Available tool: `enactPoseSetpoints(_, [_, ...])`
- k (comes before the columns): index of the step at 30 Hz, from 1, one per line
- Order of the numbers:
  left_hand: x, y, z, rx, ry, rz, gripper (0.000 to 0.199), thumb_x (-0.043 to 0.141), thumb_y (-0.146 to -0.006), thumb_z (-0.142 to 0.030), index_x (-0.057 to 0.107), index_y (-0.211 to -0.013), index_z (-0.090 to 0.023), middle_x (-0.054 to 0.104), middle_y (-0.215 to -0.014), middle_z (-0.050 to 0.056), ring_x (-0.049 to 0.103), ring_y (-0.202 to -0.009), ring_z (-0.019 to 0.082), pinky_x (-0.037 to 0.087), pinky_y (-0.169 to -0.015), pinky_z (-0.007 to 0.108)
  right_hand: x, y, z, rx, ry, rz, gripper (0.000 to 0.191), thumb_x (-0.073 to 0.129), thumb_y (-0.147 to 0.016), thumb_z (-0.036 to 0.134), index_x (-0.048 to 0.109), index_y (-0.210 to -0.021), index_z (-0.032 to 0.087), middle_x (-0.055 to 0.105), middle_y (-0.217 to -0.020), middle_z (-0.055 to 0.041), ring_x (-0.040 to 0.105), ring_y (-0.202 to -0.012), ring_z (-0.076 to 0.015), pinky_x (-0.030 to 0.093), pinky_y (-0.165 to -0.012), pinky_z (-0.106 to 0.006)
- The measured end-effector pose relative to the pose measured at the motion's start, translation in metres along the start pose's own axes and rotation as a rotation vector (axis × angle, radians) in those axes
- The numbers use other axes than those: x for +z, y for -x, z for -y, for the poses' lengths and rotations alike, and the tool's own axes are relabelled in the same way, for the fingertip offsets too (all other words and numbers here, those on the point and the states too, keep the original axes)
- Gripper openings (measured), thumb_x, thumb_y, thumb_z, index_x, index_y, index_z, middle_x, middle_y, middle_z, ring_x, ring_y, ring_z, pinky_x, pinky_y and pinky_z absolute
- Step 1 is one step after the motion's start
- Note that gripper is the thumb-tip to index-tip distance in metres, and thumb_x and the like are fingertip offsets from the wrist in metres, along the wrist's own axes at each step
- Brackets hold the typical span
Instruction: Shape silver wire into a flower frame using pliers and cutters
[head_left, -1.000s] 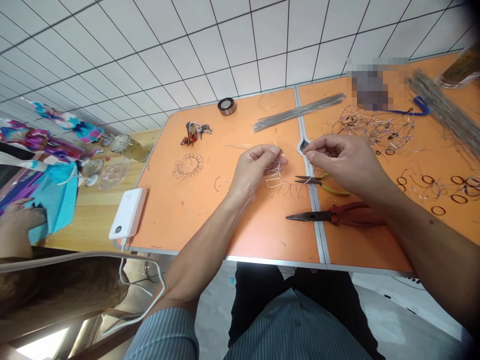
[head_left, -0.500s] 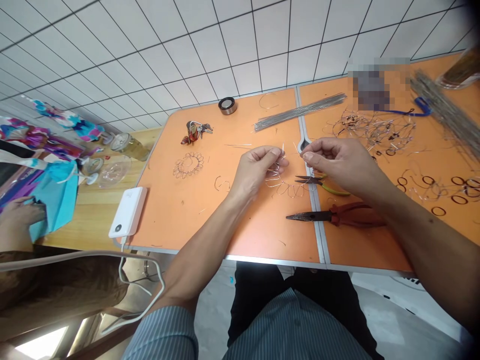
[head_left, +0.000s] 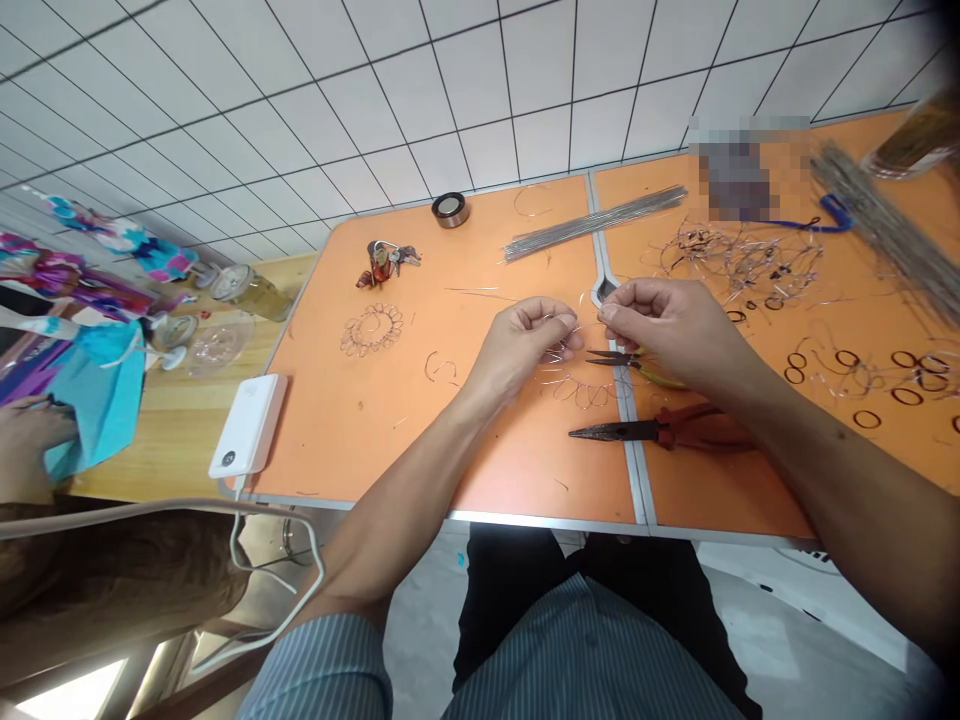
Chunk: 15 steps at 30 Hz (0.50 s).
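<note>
Between thumb and fingers, my left hand (head_left: 529, 345) pinches a looped wire piece (head_left: 583, 392), whose row of thin petal-like loops hangs to the right over the orange table. My right hand (head_left: 656, 315) is closed in a pinch just to the right, at about the same height; a fine wire seems to run from its fingertips toward the left hand, though it is very thin. Small cutters (head_left: 619, 358) with yellow handles lie under the right hand. Nearer me rest long-nose pliers (head_left: 619, 431) with red handles, partly covered by my right forearm. A finished-looking ring of wire loops (head_left: 372, 330) lies to the left.
A bundle of straight wires (head_left: 592, 225) lies toward the wall, beside a roll of tape (head_left: 450, 210) and keys (head_left: 390, 262). Tangled wire (head_left: 750, 260) and dark rings spread at right. A white power bank (head_left: 248, 425) sits at the left edge. Another person's hand (head_left: 34, 440) is far left.
My right hand has drawn slightly nearer my left, and the left fingers have curled round further on the wire piece. The whole view has shifted a little.
</note>
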<state>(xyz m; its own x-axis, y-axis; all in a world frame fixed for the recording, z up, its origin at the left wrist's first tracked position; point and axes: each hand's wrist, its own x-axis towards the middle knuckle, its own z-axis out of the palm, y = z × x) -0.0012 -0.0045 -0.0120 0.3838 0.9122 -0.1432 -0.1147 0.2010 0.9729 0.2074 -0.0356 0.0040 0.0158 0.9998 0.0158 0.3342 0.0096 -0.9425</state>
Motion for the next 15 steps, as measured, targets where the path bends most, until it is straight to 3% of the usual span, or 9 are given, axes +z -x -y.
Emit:
enactPoseSetpoints(7, [-0.003, -0.003, 0.004, -0.002, 0.014, -0.009, 0.021, 0.088, -0.080, -0.032, 0.073, -0.085, -0.019, 0.076, -0.076, 0.000, 0.069, -0.066, 0.011, 0.060, -0.072, 0.026, 0.002, 0.000, -0.003, -0.004, -0.071, -0.030, 0.012, 0.076, -0.093, 0.019, 0.074, -0.082, 0.022, 0.079, -0.080, -0.0035, 0.069, -0.073, -0.0169, 0.055, -0.072, -0.032])
enactPoseSetpoints(15, [-0.003, -0.002, 0.002, 0.022, -0.063, -0.041, 0.024, 0.091, -0.078, -0.036, 0.075, -0.083, -0.020, 0.068, -0.075, -0.003, 0.062, -0.064, 0.009, 0.058, -0.070, 0.026, 0.003, 0.003, 0.008, 0.008, 0.034, -0.044, 0.014, 0.073, -0.092, 0.015, 0.074, -0.081, 0.023, 0.076, -0.075, -0.0019, 0.063, -0.067, -0.0152, 0.047, -0.064, -0.030])
